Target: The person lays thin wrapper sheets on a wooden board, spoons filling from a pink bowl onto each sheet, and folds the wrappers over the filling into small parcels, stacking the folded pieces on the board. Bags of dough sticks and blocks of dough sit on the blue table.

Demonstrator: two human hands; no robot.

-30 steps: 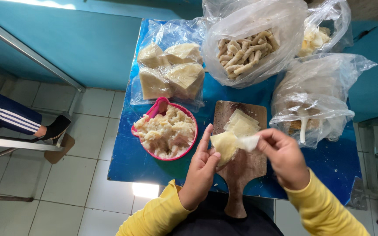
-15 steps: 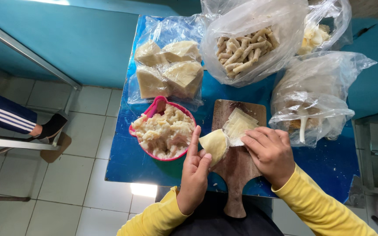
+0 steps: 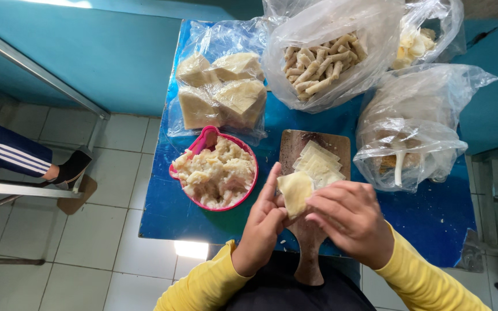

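While both hands meet above the near end of the brown wooden cutting board [image 3: 309, 151], the thin pale square dough wrapper [image 3: 295, 191] sits between them, raised off the board. The left hand [image 3: 263, 227] holds it from the left, fingers stretched upward along its edge and thumb tucked against it. The right hand [image 3: 350, 222] curls over its lower right corner, fingers bent and pinching. A stack of matching pale wrappers [image 3: 318, 164] lies just beyond on the board, while the pink round plastic bowl of lumpy white filling [image 3: 217, 173] stands on the blue tabletop [image 3: 433, 213] to the left, nearer the left hand.
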